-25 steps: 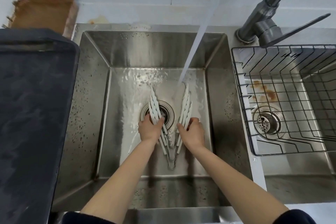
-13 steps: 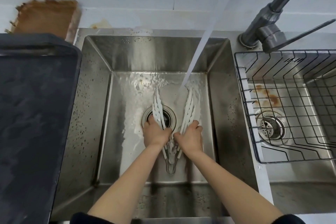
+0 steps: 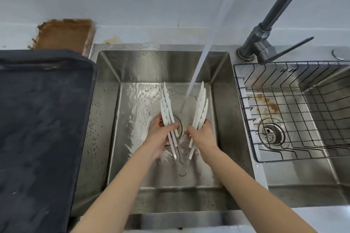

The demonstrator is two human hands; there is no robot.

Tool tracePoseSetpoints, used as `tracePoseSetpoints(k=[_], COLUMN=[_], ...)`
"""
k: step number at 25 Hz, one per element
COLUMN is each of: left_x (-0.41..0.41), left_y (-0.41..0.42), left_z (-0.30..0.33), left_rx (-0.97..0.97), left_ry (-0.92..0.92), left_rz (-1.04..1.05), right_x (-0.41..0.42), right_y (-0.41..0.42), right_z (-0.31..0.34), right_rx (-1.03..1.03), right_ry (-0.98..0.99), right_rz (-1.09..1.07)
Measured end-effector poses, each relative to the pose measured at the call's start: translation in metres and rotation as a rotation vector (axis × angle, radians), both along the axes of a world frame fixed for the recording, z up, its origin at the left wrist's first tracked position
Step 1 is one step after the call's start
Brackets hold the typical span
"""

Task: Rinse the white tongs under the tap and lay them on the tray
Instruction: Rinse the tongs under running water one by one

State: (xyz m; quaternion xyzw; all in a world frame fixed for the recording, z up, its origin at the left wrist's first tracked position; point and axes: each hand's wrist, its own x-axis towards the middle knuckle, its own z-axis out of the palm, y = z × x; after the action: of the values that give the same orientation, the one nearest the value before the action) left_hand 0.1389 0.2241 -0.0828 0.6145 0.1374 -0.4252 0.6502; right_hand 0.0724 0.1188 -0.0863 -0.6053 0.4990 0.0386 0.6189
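Observation:
Several white tongs [image 3: 166,108] with wavy plastic tips and wire loop ends are spread in a V inside the steel sink [image 3: 106,115]. My left hand [image 3: 161,132] grips the left arms of the tongs, and my right hand [image 3: 201,134] grips the right arms. Water from the grey tap [image 3: 265,30] streams down between the two spread sets of tips. The dark tray [image 3: 41,128] lies on the counter left of the sink.
A wire basket [image 3: 295,111] sits in the second basin on the right. A worn brown board [image 3: 64,34] leans against the wall behind the tray. The drain lies under my hands.
Both hands have lifted the tongs slightly away from the sink floor and further back, and the tips reach closer to the water stream. The view has shifted a little.

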Motion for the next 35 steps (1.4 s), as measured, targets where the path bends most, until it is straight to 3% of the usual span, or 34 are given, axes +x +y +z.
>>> tracePoseSetpoints(k=[5,9,13,17,22,29,35], left_x=[0.002,0.005,0.007,0.015,0.021,0.031,0.024], left_y=[0.009,0.003,-0.02,-0.038,-0.047,-0.067,-0.07], left_z=[0.017,0.032,0.056,0.077,0.096,0.1,0.099], left_rx=[-0.156,-0.176,-0.156,-0.128,-0.123,0.001,0.143], left_ry=[0.04,0.043,-0.045,-0.165,-0.152,-0.076,-0.206], left_rz=[0.041,-0.027,-0.17,-0.283,-0.263,-0.239,-0.297], right_x=[-0.009,-0.011,-0.012,-0.007,-0.008,-0.004,-0.006], right_y=[-0.008,-0.016,-0.028,-0.04,-0.043,-0.049,-0.046], right_z=[0.016,0.029,0.038,0.049,0.056,0.055,0.053], right_rx=[0.297,0.333,0.299,0.478,0.626,0.7,0.725], right_ry=[-0.246,-0.329,-0.287,-0.296,-0.241,-0.095,-0.052], right_rz=[-0.089,-0.119,-0.118,-0.129,-0.008,-0.015,0.0])
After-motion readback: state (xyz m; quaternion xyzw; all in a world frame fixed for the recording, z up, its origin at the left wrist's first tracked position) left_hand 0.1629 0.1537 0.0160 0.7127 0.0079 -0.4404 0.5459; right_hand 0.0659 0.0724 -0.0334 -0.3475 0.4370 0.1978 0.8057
